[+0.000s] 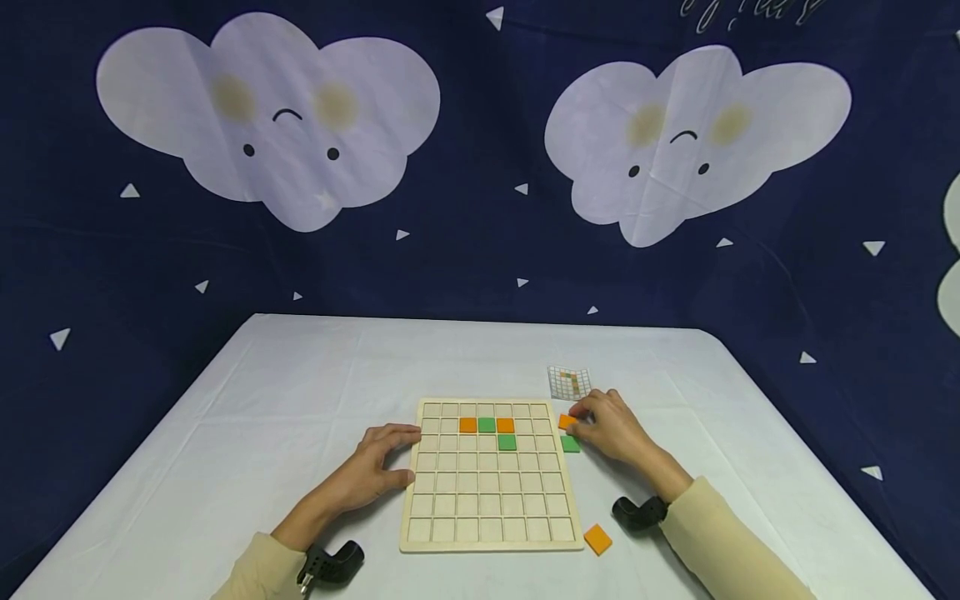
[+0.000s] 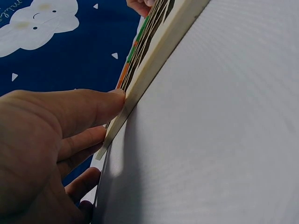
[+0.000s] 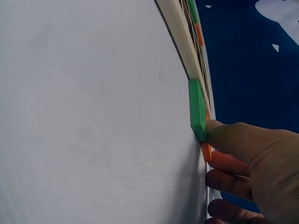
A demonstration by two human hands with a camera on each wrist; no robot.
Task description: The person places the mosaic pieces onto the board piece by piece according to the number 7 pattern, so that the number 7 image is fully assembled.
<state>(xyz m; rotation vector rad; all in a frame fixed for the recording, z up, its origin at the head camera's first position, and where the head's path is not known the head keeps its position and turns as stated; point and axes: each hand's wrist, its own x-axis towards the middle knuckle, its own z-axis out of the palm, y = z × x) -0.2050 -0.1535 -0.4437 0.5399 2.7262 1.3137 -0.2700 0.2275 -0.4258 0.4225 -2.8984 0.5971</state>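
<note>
A wooden grid board lies on the table, with orange and green square tiles in its upper cells, such as a green tile. My left hand rests against the board's left edge, thumb and fingers spread and fairly straight; in the left wrist view the thumb touches the rim. Beyond the board's right edge, my right hand pinches an orange tile between thumb and forefinger. Just nearer me, a loose green tile lies beside the board; in the right wrist view it partly covers the orange tile.
A small card printed with a grid pattern lies beyond the board's top right corner. Another orange tile sits by the lower right corner. White cloth covers the table, and a dark blue cloud-print curtain hangs behind.
</note>
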